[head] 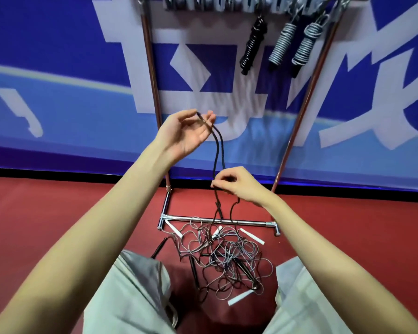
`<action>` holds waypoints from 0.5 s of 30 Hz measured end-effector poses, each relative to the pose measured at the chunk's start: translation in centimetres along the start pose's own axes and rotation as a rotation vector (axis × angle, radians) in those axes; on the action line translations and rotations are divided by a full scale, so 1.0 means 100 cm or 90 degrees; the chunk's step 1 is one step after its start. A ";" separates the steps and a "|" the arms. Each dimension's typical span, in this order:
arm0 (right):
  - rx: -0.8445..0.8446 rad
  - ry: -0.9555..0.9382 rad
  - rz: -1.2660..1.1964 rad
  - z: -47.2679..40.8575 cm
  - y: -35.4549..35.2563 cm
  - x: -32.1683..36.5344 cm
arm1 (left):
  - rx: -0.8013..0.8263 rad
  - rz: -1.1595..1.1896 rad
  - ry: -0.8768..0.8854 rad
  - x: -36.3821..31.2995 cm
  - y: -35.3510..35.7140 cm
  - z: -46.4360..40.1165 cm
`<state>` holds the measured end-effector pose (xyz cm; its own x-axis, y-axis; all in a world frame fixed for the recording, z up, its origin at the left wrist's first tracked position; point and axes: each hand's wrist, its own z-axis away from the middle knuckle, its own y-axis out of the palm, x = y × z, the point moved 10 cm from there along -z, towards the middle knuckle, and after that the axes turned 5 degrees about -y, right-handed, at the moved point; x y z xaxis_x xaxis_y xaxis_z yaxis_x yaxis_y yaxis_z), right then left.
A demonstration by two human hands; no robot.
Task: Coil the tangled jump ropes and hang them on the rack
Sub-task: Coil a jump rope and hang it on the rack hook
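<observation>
1. A black rope (218, 150) hangs as a doubled strand between the two hands, its bend hooked over the fingertips of the left hand (186, 133).
2. The left hand is raised, palm up, fingers loosely spread, with the thumb closing on the bend against the fingertips.
3. Below that grip, the right hand (237, 185) pinches both strands together between thumb and curled fingers.
4. Under the right hand's pinch the strands run down, cross the rack's bottom bar (203, 219), and enter the tangle (227, 259).
5. The tangle lies on the red floor (58, 213) straight below both grips, just nearer than the bar: grey and black ropes mixed, with white and black handles sticking out.
6. Above and right of the left hand's grip, three coiled ropes hang from the rack's (152, 68) top hooks: one black coil (252, 44) and two grey coils (281, 43), side by side.
7. Behind the rack stands a blue banner (58, 68) with white shapes.
8. Pale trouser legs (135, 292) flank the tangle.
</observation>
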<state>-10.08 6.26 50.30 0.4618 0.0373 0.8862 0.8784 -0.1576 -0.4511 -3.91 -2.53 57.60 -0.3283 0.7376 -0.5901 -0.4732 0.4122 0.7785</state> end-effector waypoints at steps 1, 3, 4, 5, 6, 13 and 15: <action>-0.027 0.005 -0.023 -0.001 -0.010 0.003 | -0.024 -0.062 0.007 -0.006 -0.013 0.000; -0.073 0.014 -0.065 -0.004 -0.027 0.009 | -0.089 -0.224 0.012 -0.009 -0.041 0.000; -0.090 0.011 -0.076 -0.005 -0.034 0.015 | -0.120 -0.294 0.017 -0.006 -0.054 0.001; -0.109 0.004 -0.088 -0.005 -0.039 0.022 | -0.139 -0.356 0.020 0.000 -0.065 0.001; -0.129 -0.003 -0.106 -0.006 -0.044 0.029 | -0.141 -0.415 0.019 0.011 -0.073 0.002; -0.201 -0.014 -0.196 -0.011 -0.077 0.078 | 0.050 -0.696 -0.050 0.110 -0.083 0.008; -0.219 -0.038 -0.202 -0.012 -0.088 0.092 | 0.051 -0.756 -0.025 0.119 -0.085 0.005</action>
<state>-13.71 6.84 62.56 0.1926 0.1910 0.9625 0.8904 -0.4463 -0.0896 -3.31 2.99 44.07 0.3071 -0.1121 -0.9451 -0.4116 0.8797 -0.2381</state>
